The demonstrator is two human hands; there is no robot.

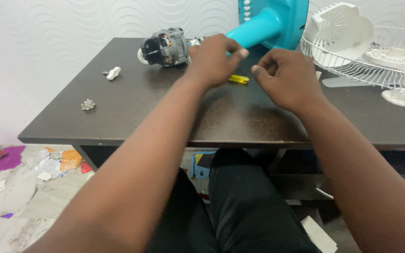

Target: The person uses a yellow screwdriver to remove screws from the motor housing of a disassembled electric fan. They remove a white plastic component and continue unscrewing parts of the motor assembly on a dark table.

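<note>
My left hand [214, 58] hovers over the dark table [132, 117], just right of a grey fan motor [165, 47]. Its fingertips are pinched together against the teal fan neck [263, 26], and whether something small sits in the pinch is hidden. My right hand [284, 77] is close beside it, fingers curled in, with nothing visible in it. A yellow-handled screwdriver [238, 79] lies on the table between and below the two hands, partly covered by the left one.
A white wire fan grille [376, 70] and a white fan back cover [341, 30] lie at the right. A white knob [113, 72], a small metal piece [88, 104] and a white cap [399, 97] rest on the table. Foil scraps [48, 164] litter the floor.
</note>
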